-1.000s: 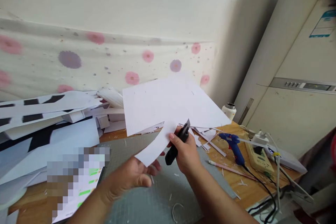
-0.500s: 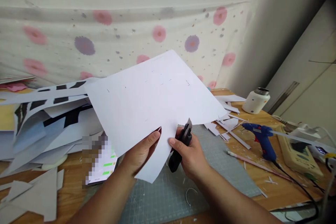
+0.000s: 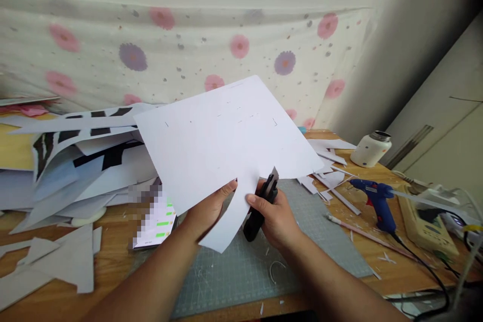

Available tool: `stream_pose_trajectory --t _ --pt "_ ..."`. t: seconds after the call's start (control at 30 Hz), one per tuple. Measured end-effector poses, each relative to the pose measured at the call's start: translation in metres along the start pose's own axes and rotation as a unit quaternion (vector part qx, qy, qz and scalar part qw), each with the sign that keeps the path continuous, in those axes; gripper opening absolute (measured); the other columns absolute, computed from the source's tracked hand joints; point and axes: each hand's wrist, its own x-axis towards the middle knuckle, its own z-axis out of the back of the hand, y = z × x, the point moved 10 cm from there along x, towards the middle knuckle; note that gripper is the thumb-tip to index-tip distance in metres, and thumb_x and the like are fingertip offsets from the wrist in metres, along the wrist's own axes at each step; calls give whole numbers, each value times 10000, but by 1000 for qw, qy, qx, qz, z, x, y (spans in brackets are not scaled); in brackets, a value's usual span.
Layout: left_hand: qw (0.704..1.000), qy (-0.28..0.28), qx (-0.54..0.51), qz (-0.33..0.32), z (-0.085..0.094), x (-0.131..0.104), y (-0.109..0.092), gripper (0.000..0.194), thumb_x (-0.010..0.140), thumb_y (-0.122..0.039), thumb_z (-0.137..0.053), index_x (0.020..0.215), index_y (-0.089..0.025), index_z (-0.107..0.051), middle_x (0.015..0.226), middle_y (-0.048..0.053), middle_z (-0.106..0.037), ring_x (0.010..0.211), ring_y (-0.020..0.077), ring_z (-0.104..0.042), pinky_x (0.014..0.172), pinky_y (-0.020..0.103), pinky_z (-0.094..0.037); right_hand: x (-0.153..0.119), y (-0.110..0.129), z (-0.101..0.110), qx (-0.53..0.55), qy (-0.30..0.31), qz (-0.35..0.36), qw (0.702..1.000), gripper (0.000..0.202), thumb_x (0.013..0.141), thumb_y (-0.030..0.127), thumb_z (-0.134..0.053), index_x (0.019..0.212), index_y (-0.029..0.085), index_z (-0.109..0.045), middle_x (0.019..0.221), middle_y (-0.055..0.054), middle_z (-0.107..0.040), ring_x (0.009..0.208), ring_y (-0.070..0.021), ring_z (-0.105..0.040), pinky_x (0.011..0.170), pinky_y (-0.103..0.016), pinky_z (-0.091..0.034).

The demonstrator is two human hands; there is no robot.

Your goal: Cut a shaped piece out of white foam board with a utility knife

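Cluttered desk: glue gun, jar right of held sheet.

blue glue gun | white jar | pencil | power strip | floral cloth

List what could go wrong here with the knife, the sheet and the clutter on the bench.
1. The right hand grips a black utility knife with its blade out beside the left hand's fingers; a slip could cut them.
2. The large white paper sheet is held in the air, unsupported, so it may tear or cut crookedly.
3. The blue glue gun lies among paper scraps with its cord trailing across the bench; it could snag.
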Motion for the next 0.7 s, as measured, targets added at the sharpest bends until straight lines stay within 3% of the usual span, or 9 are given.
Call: stream_pose_trajectory --t 0.2,0.3,0.4,0.5,0.57,0.7 --pt "999 25 18 12 -1 -1 3 419 769 -536 -670 1018 -202 -711 1120 97 -720 1221 290 -564 1057 439 -412 0 0 0 24 7 15 1000 215 676 304 -791 769 204 -624 664 24 -597 617 -139 -564 629 -289 -467" --pt "999 20 29 1 1 3 4 382 756 -525 -688 982 -218 -712 1093 74 -719 1204 268 -563 1040 391 -410 1 5 3 14 -4 22 1000 221 676 308 -785 775 203 -618 669 23 -608 613 -138 -571 619 -287 -473" --pt "999 22 37 -1 2 11 9 310 705 -512 -734 786 -213 -712 862 48 -722 981 247 -637 921 352 -460 3 12 9 5 -24 34 999 237 664 312 -782 789 197 -617 679 20 -612 616 -138 -573 614 -288 -479" --pt "999 41 22 11 -1 16 14 416 718 -579 -683 562 -196 -637 590 20 -618 645 182 -591 702 313 -481 6 22 19 9 -51 56 997 248 645 303 -786 797 190 -626 681 20 -609 612 -134 -569 603 -285 -479" --pt "998 57 2 28 -5 16 16 433 714 -584 -683 558 -184 -628 552 8 -588 552 150 -539 605 289 -457 9 29 26 13 -67 76 995 245 639 296 -786 796 183 -635 684 19 -608 609 -130 -563 594 -281 -479" --pt "995 69 -45 52 -10 13 16 335 650 -472 -782 667 -162 -656 619 -3 -617 558 128 -544 550 242 -430 14 39 39 31 -103 105 989 255 630 298 -782 802 180 -637 707 19 -597 615 -127 -552 572 -270 -476"
